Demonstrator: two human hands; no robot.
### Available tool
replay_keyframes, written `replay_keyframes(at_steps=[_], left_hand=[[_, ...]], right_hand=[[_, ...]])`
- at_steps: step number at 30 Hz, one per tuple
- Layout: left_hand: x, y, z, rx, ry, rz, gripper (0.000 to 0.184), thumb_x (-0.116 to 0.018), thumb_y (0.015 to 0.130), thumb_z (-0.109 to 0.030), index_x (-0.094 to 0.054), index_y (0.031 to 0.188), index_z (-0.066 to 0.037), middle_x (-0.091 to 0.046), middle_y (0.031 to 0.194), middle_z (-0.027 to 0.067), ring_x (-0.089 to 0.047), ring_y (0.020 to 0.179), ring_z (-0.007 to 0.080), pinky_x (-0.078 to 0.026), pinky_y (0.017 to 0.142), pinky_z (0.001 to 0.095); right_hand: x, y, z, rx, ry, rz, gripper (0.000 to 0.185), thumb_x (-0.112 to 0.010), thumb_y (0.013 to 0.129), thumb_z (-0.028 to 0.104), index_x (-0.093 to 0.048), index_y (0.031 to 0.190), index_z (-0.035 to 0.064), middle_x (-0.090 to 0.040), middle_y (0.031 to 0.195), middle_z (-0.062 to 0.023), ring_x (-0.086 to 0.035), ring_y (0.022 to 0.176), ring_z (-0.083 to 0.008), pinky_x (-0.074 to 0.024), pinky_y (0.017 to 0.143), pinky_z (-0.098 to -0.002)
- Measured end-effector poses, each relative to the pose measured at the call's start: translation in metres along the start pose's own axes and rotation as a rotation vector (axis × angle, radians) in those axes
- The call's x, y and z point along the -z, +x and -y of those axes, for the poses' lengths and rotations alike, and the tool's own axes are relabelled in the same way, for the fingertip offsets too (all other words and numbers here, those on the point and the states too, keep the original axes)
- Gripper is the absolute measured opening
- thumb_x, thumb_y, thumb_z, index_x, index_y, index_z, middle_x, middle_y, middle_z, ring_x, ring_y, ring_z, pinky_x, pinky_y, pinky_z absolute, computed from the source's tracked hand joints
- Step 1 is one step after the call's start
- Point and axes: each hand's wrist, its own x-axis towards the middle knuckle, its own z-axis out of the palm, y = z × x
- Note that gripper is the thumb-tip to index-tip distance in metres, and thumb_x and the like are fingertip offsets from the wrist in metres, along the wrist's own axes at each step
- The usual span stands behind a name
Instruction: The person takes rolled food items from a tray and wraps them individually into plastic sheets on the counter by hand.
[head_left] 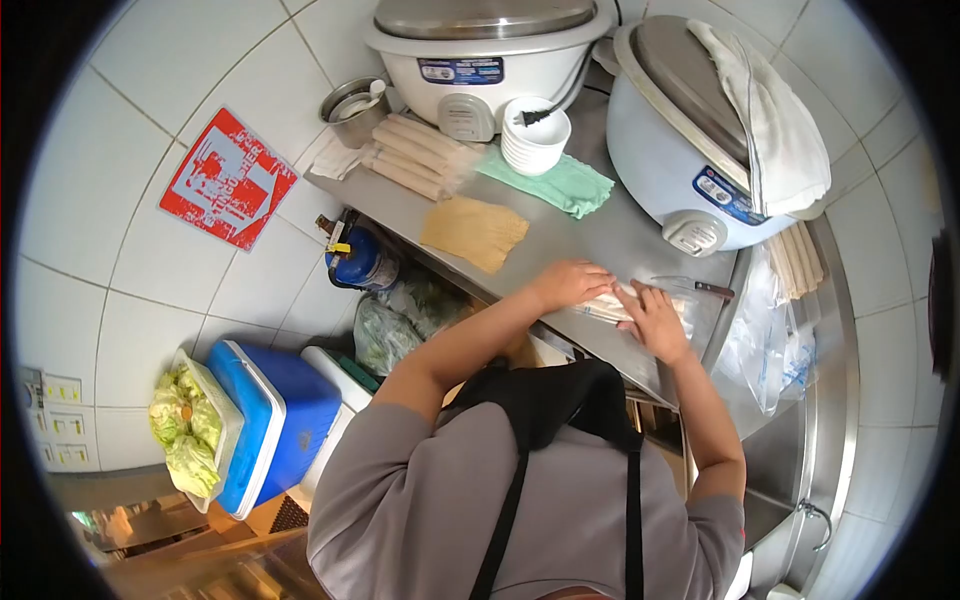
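Note:
Both my hands are on a clear plastic packet of pale, stick-shaped pieces (pixel 603 307), lying near the front edge of the steel counter. My left hand (pixel 572 284) curls its fingers over the packet's left end. At the other end, my right hand (pixel 655 322) grips with bent fingers, its thumb apart and low. Part of the packet is hidden beneath the hands. Just beyond my right hand lies a knife with a brown handle (pixel 712 290). A folded tan cloth (pixel 474 234) rests left of my left hand.
Two large rice cookers (pixel 463 70) (pixel 655 150) stand at the back. Stacked white bowls (pixel 535 145) sit on a green cloth (pixel 585 190). Similar packets (pixel 415 155) lie at left. Plastic bags (pixel 765 340) hang over the sink side. A blue cooler (pixel 275 425) stands lower left.

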Motion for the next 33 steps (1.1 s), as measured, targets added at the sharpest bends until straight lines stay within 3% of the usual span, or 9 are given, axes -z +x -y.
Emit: replay_keyframes(at_steps=[6,8,9,13,18,23,27,30,33], left_hand=[[0.087,-0.061,-0.005,0.266,-0.021,-0.307,0.017,-0.058,0.087,-0.015,-0.068,0.096,-0.004,-0.065,0.101,0.0102,-0.061,0.093,0.0283,-0.047,0.083,0.0369],[0.121,-0.092,-0.013,0.53,0.039,-0.568,0.016,-0.054,0.088,-0.011,-0.067,0.094,-0.002,-0.065,0.1,0.013,-0.061,0.092,0.0294,-0.046,0.081,0.0359],[0.125,-0.118,0.001,0.536,0.131,-0.73,0.017,-0.051,0.089,-0.01,-0.066,0.092,-0.001,-0.063,0.099,0.014,-0.059,0.089,0.0284,-0.045,0.082,0.0342],[0.157,-0.157,0.02,0.765,-0.087,-1.152,0.031,-0.037,0.098,-0.021,-0.06,0.104,-0.001,-0.061,0.097,0.0052,-0.054,0.091,0.0154,-0.041,0.084,0.0285],[0.174,-0.172,0.049,0.825,-0.094,-1.313,0.032,-0.036,0.099,-0.024,-0.055,0.114,-0.002,-0.058,0.106,0.0064,-0.052,0.098,0.0145,-0.04,0.085,0.0286],[0.187,-0.18,0.092,0.818,0.024,-1.293,0.036,-0.036,0.099,-0.023,-0.048,0.12,0.004,-0.052,0.117,0.0132,-0.049,0.11,0.0222,-0.036,0.096,0.0326],[0.204,-0.178,0.115,0.823,0.112,-1.063,0.047,-0.035,0.099,-0.029,-0.041,0.127,0.008,-0.044,0.127,0.021,-0.043,0.119,0.0314,-0.031,0.102,0.0369],[0.201,-0.172,0.122,0.808,-0.001,-1.001,0.052,-0.033,0.099,-0.033,-0.039,0.132,0.008,-0.04,0.133,0.0231,-0.038,0.125,0.0346,-0.028,0.105,0.0373],[0.201,-0.169,0.129,0.822,0.091,-0.952,0.054,-0.031,0.099,-0.035,-0.039,0.133,0.007,-0.038,0.136,0.0227,-0.035,0.128,0.0344,-0.026,0.107,0.0374]], right_hand=[[0.0,0.025,0.025,-0.096,0.171,0.006,0.059,-0.063,0.082,0.028,-0.042,0.136,0.0147,-0.051,0.112,-0.0169,-0.051,0.098,-0.0322,-0.0409,0.086,-0.0409],[-0.004,0.049,0.035,-0.124,0.32,-0.04,0.058,-0.064,0.082,0.026,-0.044,0.135,0.013,-0.052,0.108,-0.0176,-0.052,0.095,-0.0335,-0.0421,0.084,-0.0407],[-0.005,0.061,0.045,-0.141,0.397,-0.061,0.058,-0.065,0.081,0.025,-0.045,0.135,0.0122,-0.052,0.106,-0.018,-0.052,0.094,-0.0342,-0.0426,0.083,-0.0406],[-0.004,0.17,0.1,-0.079,0.561,-0.093,0.052,-0.058,0.088,0.027,-0.042,0.136,0.0151,-0.052,0.114,-0.0196,-0.052,0.101,-0.0378,-0.0431,0.086,-0.0411],[-0.041,0.328,0.192,-0.063,0.651,-0.043,0.052,-0.057,0.087,0.031,-0.042,0.135,0.0147,-0.052,0.107,-0.0231,-0.053,0.097,-0.0419,-0.0438,0.084,-0.0451],[-0.108,0.403,0.235,-0.063,0.3,-0.187,0.053,-0.057,0.084,0.031,-0.045,0.133,0.015,-0.053,0.103,-0.019,-0.05,0.1,-0.0349,-0.0404,0.082,-0.0434],[-0.127,0.412,0.23,-0.034,0.058,-0.32,0.054,-0.061,0.08,0.029,-0.047,0.132,0.0195,-0.051,0.109,-0.0174,-0.047,0.104,-0.0289,-0.0375,0.079,-0.0399],[-0.126,0.411,0.225,0.042,0.111,-0.438,0.052,-0.059,0.082,0.027,-0.047,0.132,0.0196,-0.047,0.121,-0.0187,-0.044,0.114,-0.0314,-0.0376,0.087,-0.0451],[-0.107,0.408,0.208,0.071,0.17,-0.369,0.052,-0.058,0.082,0.025,-0.047,0.132,0.0194,-0.041,0.133,-0.0189,-0.036,0.126,-0.0334,-0.0325,0.098,-0.0497]])
